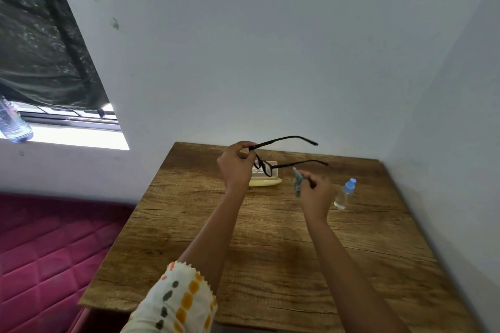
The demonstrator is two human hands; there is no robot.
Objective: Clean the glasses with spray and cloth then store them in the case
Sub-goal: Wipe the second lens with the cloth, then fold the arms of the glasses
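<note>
Dark-framed glasses (pixel 284 140) are held up above the wooden table (pixel 270 238), temples unfolded and pointing right. My left hand (pixel 236 166) pinches them at the front corner of the frame. My right hand (pixel 315 192) is just below the lower temple, closed on a folded blue-grey cloth (pixel 297 180). A pale yellow case (pixel 266 180) lies on the table behind my left hand, partly hidden by it. A small clear spray bottle (pixel 345 194) with a blue cap stands to the right of my right hand.
The table stands in a corner of pale walls, at its back and right. A magenta quilted mattress (pixel 48 251) lies to the left. A window with a dark curtain (pixel 40 48) is at upper left, a plastic bottle (pixel 13 121) on its sill.
</note>
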